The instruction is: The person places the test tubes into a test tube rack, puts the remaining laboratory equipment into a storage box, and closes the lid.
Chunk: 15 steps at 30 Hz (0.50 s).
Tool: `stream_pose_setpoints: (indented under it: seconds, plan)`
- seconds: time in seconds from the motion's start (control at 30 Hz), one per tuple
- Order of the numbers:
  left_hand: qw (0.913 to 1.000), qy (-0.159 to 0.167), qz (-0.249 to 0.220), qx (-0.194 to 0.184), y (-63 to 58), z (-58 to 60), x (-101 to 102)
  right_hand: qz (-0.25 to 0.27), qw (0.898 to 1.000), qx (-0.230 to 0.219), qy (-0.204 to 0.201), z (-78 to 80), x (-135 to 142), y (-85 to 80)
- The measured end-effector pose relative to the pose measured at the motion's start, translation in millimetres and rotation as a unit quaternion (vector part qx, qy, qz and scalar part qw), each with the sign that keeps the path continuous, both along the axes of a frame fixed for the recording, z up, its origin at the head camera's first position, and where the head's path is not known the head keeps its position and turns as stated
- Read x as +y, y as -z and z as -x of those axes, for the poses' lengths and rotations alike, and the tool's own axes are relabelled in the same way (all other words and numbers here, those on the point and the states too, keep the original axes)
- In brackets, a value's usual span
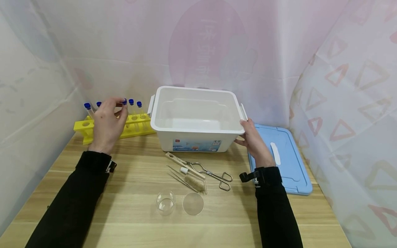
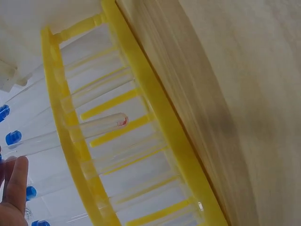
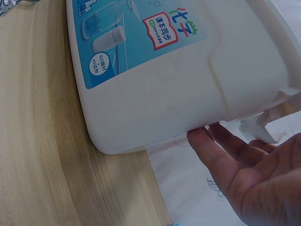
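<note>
At the left, the left hand (image 1: 107, 122) pinches a test tube by its blue cap (image 1: 124, 102) between thumb and fingers. That test tube (image 2: 101, 128) still passes through the top of the yellow rack (image 2: 127, 37), its rounded bottom higher than those of its neighbours. Several other capped tubes (image 1: 131, 102) stand in the rack. The right hand (image 1: 254, 141) holds the right end of a white plastic box (image 1: 198, 130), thumb at the rim by the handle. In the right wrist view, its fingertips (image 3: 200, 136) touch the box's side wall.
A blue lid (image 1: 291, 162) lies at the right. Before the box lie crucible tongs (image 1: 214, 174), a wooden test tube clamp (image 1: 183, 164), a brush (image 1: 193, 182) and tweezers (image 1: 180, 178). Nearer stand a small glass beaker (image 1: 165, 203) and a round, flat disc (image 1: 193, 204).
</note>
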<state>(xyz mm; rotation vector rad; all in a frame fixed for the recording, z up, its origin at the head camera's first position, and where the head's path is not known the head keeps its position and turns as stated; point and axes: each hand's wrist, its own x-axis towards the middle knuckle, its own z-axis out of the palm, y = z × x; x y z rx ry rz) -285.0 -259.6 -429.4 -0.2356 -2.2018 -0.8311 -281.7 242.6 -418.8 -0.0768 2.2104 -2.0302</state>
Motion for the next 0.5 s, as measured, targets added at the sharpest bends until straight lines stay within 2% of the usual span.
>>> stream_pose_setpoints:
  seconds: [0.3,0.5]
  plan:
    - [0.9993,-0.014,-0.025,-0.024,5.3,0.0,-0.3,0.004,1.0,-0.001,0.0,1.2,-0.2,-0.1]
    - [0.999,-0.015,-0.022,-0.037,8.0,-0.8,-3.1,0.003,1.0,-0.004,0.0,-0.2,-0.2,-1.2]
